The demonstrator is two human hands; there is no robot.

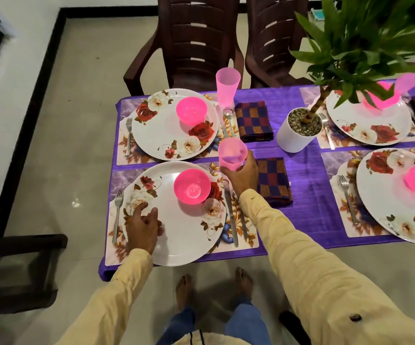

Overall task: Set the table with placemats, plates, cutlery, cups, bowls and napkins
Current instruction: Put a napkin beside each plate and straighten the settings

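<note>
My right hand (242, 175) grips a pink plastic cup (232, 153) at the upper right corner of the near-left setting. My left hand (143, 226) rests with loosely bent fingers on the left rim of the near white floral plate (176, 232). That plate carries a pink bowl (192, 186) and lies on a floral placemat (246, 241), with a fork (117, 215) to its left and a knife (231, 217) to its right. A checked napkin (275, 181) lies just right of my right hand. The far-left setting has its own plate (166, 131), bowl (191, 110), cup (227, 87) and napkin (253, 120).
A white pot with a green plant (297, 130) stands mid-table on the purple cloth (308, 195). Two more set plates (365, 120) (398, 207) with pink bowls lie at the right. Dark brown chairs (196, 41) stand behind the table, and another chair (19, 270) is at my left.
</note>
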